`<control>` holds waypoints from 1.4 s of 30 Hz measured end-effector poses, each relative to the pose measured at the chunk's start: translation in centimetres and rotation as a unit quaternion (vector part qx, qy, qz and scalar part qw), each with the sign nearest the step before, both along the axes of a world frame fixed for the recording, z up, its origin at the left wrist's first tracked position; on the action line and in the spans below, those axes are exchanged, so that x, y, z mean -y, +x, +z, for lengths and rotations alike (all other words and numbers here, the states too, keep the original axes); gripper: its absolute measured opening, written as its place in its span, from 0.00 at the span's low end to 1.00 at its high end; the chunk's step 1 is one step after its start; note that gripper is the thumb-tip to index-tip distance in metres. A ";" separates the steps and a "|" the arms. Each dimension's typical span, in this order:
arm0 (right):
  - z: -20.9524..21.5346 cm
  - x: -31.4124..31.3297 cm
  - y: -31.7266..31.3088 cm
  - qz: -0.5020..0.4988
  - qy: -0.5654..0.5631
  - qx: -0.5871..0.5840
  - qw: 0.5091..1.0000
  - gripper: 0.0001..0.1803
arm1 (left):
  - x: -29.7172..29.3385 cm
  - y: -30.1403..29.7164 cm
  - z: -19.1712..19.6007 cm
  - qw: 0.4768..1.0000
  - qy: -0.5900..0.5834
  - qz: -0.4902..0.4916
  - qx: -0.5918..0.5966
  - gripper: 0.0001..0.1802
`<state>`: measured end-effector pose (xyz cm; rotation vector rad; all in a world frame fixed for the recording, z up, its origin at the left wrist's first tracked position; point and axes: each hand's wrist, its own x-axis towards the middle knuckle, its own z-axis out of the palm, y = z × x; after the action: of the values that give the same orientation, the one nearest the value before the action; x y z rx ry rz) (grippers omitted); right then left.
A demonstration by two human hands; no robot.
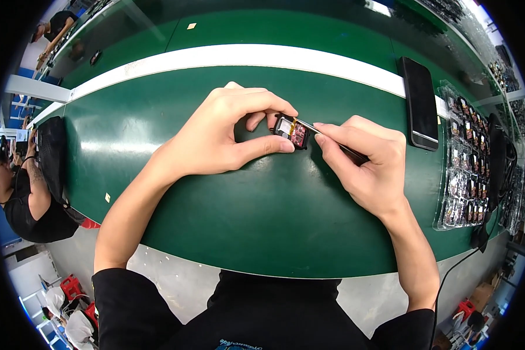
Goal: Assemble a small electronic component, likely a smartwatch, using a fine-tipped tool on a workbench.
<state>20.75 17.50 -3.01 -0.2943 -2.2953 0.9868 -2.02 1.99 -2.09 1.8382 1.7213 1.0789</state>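
Between the thumb and fingers of my left hand (224, 128) is a small black-framed electronic module (299, 135), with a silvery block, a yellow strip and a reddish circuit board showing. It is held just above the green table (262, 227). My right hand (370, 154) pinches a thin, dark, pen-like tool (351, 153) with a metal shaft. The tool's tip reaches the module's upper edge near the yellow strip; whether it touches cannot be made out.
A black smartphone (419, 105) lies at the right by a white divider bar (245, 55). Beyond it stand clear plastic trays (456, 201) holding several similar modules. A dark cable (443, 286) hangs at the right edge. Another person (32, 195) sits at the left by a black bag (51, 154).
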 end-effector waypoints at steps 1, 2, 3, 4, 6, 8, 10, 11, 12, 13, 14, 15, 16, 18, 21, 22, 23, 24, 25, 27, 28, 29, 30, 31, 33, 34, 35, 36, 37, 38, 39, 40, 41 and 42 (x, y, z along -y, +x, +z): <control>0.1 -0.2 0.1 0.009 -0.017 0.002 1.000 0.09 | 0.0 -0.4 0.0 1.000 -0.003 0.000 0.001 0.25; 0.7 -0.3 0.2 0.006 -0.039 0.033 0.999 0.09 | -0.1 -0.9 0.0 0.999 -0.018 -0.017 0.022 0.25; 0.9 -0.3 0.2 0.006 -0.042 0.034 0.999 0.09 | -0.1 -1.2 0.1 0.998 -0.034 -0.034 0.042 0.25; 1.0 -0.3 0.2 0.009 -0.062 0.043 0.997 0.09 | -0.1 -1.3 0.1 0.998 -0.034 -0.039 0.042 0.26; 1.3 -0.3 0.2 0.009 -0.091 0.057 0.994 0.09 | -0.1 -1.3 0.1 0.998 -0.029 -0.045 0.033 0.27; 1.3 -0.4 0.4 0.009 -0.092 0.065 0.994 0.09 | -0.2 -1.3 0.0 0.998 -0.022 -0.052 0.023 0.27; 1.4 -0.4 0.4 0.012 -0.091 0.069 0.993 0.09 | -0.1 -1.2 0.2 0.998 -0.033 -0.050 0.015 0.28; 1.4 -0.3 0.4 0.015 -0.094 0.073 0.993 0.09 | -0.1 -1.2 0.3 0.998 -0.033 -0.050 0.013 0.28; 1.5 -0.3 0.4 0.017 -0.097 0.077 0.992 0.09 | 0.0 -1.1 0.4 0.998 -0.037 -0.049 0.014 0.28; 1.4 -0.3 0.4 0.017 -0.096 0.076 0.992 0.09 | 0.0 -1.1 0.4 0.998 -0.040 -0.049 0.014 0.28; 1.3 -0.3 0.3 0.020 -0.098 0.074 0.992 0.09 | 0.2 -1.0 0.5 0.998 -0.039 -0.047 0.009 0.28; 1.1 -0.4 0.3 0.022 -0.099 0.073 0.992 0.09 | 0.1 -1.0 0.4 0.998 -0.038 -0.047 0.009 0.28; 1.1 -0.3 0.3 0.022 -0.098 0.073 0.992 0.09 | 0.1 -1.0 0.3 0.998 -0.038 -0.048 -0.001 0.28; 1.0 -0.1 0.2 0.021 -0.105 0.062 0.992 0.09 | 0.2 -0.9 0.3 0.998 -0.039 -0.050 -0.011 0.29; 1.2 -0.3 0.1 0.018 -0.100 0.071 0.992 0.08 | 0.1 -0.5 0.2 0.999 -0.029 -0.029 0.026 0.27; 1.2 -0.3 0.1 0.017 -0.101 0.072 0.992 0.08 | 0.1 -0.4 0.4 0.999 -0.022 -0.034 0.003 0.25; 1.1 -0.4 0.1 0.020 -0.094 0.069 0.993 0.08 | 0.0 -0.3 0.5 0.999 -0.015 -0.038 -0.020 0.24; 1.0 -0.4 0.1 0.024 -0.087 0.064 0.994 0.08 | 0.0 -0.4 0.5 0.999 -0.016 -0.038 -0.019 0.24; 1.0 -0.4 0.1 0.023 -0.088 0.065 0.994 0.08 | 0.0 -0.4 0.5 0.999 -0.016 -0.042 -0.029 0.22; 1.0 -0.4 0.1 0.022 -0.078 0.071 0.994 0.08 | 0.0 -0.4 0.5 0.998 -0.018 -0.046 -0.040 0.21; 1.2 -0.3 0.1 0.022 -0.080 0.070 0.994 0.08 | 0.0 -0.4 0.4 0.998 -0.017 -0.047 -0.036 0.21; 1.3 -0.1 0.0 0.015 -0.090 0.078 0.993 0.08 | 0.1 -0.4 0.4 0.998 -0.016 -0.048 -0.032 0.21; 1.5 0.0 0.0 0.008 -0.099 0.086 0.991 0.08 | 0.1 -0.4 0.4 0.998 -0.016 -0.048 -0.032 0.21; 1.4 -0.1 0.1 0.008 -0.099 0.087 0.991 0.08 | 0.0 -0.3 0.3 0.998 -0.011 -0.048 -0.032 0.21; 1.1 -0.2 0.2 0.009 -0.112 0.078 0.991 0.09 | 0.1 -0.3 0.3 0.998 -0.006 -0.048 -0.032 0.20; 1.0 -0.1 0.2 0.009 -0.112 0.078 0.991 0.09 | 0.2 -0.4 0.3 0.998 -0.012 -0.048 -0.030 0.20; 0.9 0.0 0.2 0.013 -0.111 0.073 0.991 0.09 | 0.2 -0.4 0.3 0.998 -0.018 -0.049 -0.028 0.21; 0.9 0.0 0.2 0.018 -0.110 0.069 0.991 0.09 | 0.2 -0.4 0.3 0.998 -0.018 -0.048 -0.027 0.21; 0.9 0.0 0.2 0.019 -0.110 0.070 0.991 0.09 | 0.2 -0.4 0.3 0.998 -0.017 -0.047 -0.032 0.21; 0.8 0.0 0.2 0.021 -0.099 0.069 0.992 0.09 | 0.2 -0.5 0.2 0.998 -0.017 -0.047 -0.037 0.21; 0.9 -0.1 0.1 0.024 -0.088 0.067 0.994 0.09 | 0.2 -0.5 0.2 0.998 -0.017 -0.046 -0.038 0.21; 0.9 -0.1 0.1 0.025 -0.088 0.066 0.994 0.09 | 0.1 -0.5 0.2 0.998 -0.018 -0.048 -0.031 0.21; 0.9 -0.1 0.0 0.024 -0.084 0.071 0.994 0.10 | 0.1 -0.6 0.2 0.998 -0.020 -0.050 -0.025 0.21; 1.1 -0.1 0.0 0.021 -0.080 0.076 0.994 0.10 | 0.1 -0.7 0.3 0.998 -0.019 -0.051 -0.027 0.21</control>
<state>20.77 17.59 -1.94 -0.4017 -2.3707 1.2094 -2.72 1.87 -1.82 1.9246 1.6474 0.9577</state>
